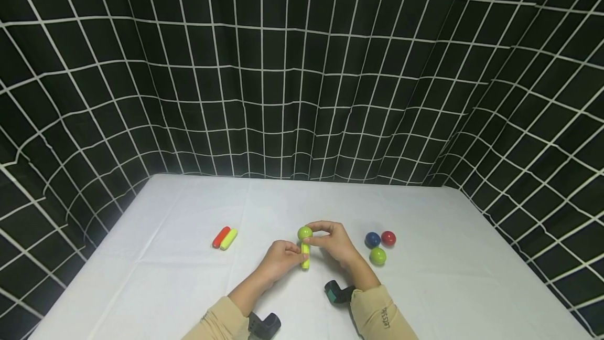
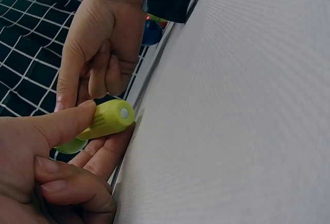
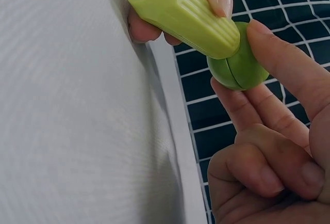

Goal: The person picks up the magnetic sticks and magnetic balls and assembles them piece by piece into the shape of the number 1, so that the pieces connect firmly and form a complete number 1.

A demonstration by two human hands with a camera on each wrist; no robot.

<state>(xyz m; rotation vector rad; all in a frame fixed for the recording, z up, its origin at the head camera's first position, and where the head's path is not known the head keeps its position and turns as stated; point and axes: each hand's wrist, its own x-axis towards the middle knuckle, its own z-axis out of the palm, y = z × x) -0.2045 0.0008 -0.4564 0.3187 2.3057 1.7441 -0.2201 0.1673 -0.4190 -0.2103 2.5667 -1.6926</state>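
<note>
My left hand pinches a yellow-green ribbed rod between thumb and fingers. A silvery disc shows in the rod's near end in both wrist views. Thumb and fingers of my right hand pinch a green ball, which has a seam around it. Ball and rod touch end to end, the ball at the rod's far end, as the right wrist view shows with the rod against the ball. Both are held over the white table.
On the white-covered table, a red rod and another yellow-green rod lie side by side at left. At right sit a blue ball, a red ball and a second green ball. A black gridded curtain surrounds the table.
</note>
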